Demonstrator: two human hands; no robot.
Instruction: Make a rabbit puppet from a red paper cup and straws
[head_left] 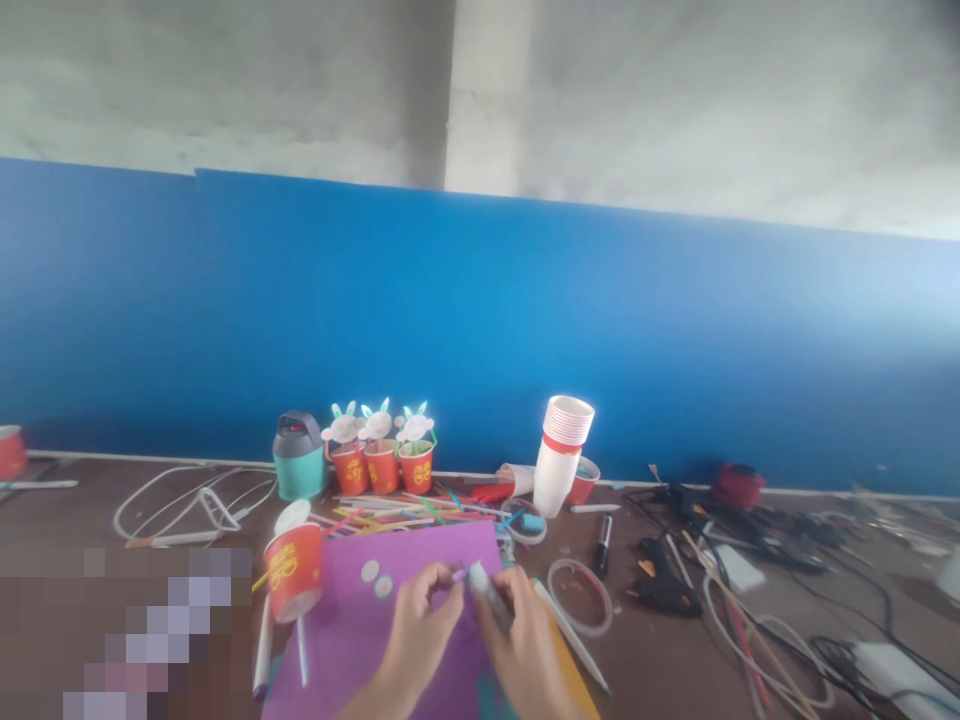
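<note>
A: Both hands meet over the purple sheet [420, 600]. The left hand [420, 625] pinches a small lilac piece [458, 574]; the right hand [525, 640] grips a glue stick [486, 590] at it.

B: Such a fingertip hold could slip, or glue smear the fingers. The red cup [294, 572] stands close by the left wrist, easily knocked.

Three red cups with bunny toppers [381, 450] at the blue wall [480, 330], teal jar [298, 457] just left. Stack of paper cups [562, 450] right of them. Black glue gun [660, 580], marker [603, 540], tape ring [579, 596], loose cables [780, 600] on table [862, 590].
</note>
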